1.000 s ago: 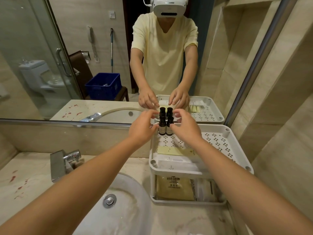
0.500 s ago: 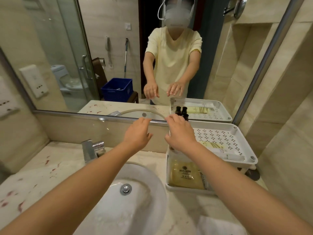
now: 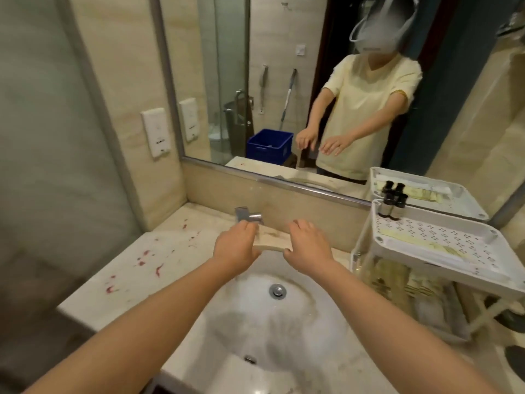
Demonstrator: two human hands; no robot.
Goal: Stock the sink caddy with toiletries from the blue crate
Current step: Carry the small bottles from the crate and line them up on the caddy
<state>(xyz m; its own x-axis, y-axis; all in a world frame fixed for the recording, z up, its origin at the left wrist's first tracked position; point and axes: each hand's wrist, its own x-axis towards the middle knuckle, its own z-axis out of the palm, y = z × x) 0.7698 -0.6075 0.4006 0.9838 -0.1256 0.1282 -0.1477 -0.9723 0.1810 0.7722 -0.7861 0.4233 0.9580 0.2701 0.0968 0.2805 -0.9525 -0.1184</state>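
From where I stand there is only the head view. Both hands hang empty over the back of the sink basin (image 3: 270, 322). The left hand (image 3: 235, 245) is just in front of the tap (image 3: 248, 216) and the right hand (image 3: 308, 245) is beside it, both with backs up and fingers loose, gripping nothing. The caddy (image 3: 443, 231) stands on the tabletop (image 3: 159, 260) to the right of the basin. A cluster of small dark bottles (image 3: 385, 209) sits upright in the back left corner of its top tier, with flat sachets along the front and packets (image 3: 397, 277) in the tier below. The blue crate (image 3: 270, 146) shows only in the mirror, so it must be behind the person. I judge the step in hand to be fetching the next load. It would go best to turn fully to the crate, take only what both hands can grip securely, and set it on the bare perforated floor, well clear of the bottles so they are not knocked over.
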